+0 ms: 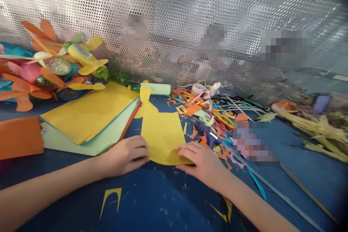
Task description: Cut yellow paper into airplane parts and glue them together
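Observation:
Between my hands is a yellow sheet of paper [161,134], its near edge curving up off the blue table. My left hand [134,154] pinches the sheet's left near corner, fingers closed. At the right near corner, my right hand [194,159] grips the paper with thumb below and fingers on top. Just beyond the sheet lies a yellow petal-shaped cutout [146,96]. To the left, a stack of yellow paper [100,112] rests over pale green sheets [108,143]. A dark blue glue gun [213,138] sits among scraps to the right.
Bottle flowers with paper petals [81,58] pile up at back left. A green bottle [156,88] lies beyond the sheet. Coloured scraps [193,108] spread at right, near thin sticks [299,185]. A perforated metal screen [168,18] stands behind the blue table [152,203].

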### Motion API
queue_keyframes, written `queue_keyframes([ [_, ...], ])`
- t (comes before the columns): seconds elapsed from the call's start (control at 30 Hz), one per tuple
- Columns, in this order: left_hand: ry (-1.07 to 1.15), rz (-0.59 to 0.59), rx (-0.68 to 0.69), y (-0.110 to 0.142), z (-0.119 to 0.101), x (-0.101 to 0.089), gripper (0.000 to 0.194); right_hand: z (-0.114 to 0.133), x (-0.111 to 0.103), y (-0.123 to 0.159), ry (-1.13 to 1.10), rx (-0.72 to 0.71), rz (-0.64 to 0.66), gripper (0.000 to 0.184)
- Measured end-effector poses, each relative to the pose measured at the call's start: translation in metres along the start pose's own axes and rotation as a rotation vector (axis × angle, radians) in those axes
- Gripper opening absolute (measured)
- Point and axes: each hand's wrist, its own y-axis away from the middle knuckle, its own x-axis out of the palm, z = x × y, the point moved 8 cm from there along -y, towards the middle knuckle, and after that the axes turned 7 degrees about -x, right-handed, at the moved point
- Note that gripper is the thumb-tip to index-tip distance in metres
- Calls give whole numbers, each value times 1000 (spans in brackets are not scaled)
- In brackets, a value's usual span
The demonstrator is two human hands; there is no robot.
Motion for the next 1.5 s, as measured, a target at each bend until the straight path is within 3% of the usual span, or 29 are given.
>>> queue_keyframes([
  [0.17,27,-89,-9,5,6,0,15,-7,-1,1,-63,29,-2,11],
  [0.33,18,-86,-117,0,14,-2,25,-25,-2,3,-79,307,-137,6],
  [0.4,14,-89,-179,-2,19,-2,25,-27,-2,4,-43,373,-188,13],
  [0.67,4,-130,-320,0,33,-2,17,-26,2,2,3,367,-196,14],
  [0.83,30,-111,-300,1,34,2,19,-28,4,2,2,384,-189,13],
  [1.1,142,-78,-151,-7,22,0,18,-30,7,2,34,388,-188,14],
  [1.5,165,-102,-122,-5,23,1,18,-33,11,0,71,389,-202,12],
])
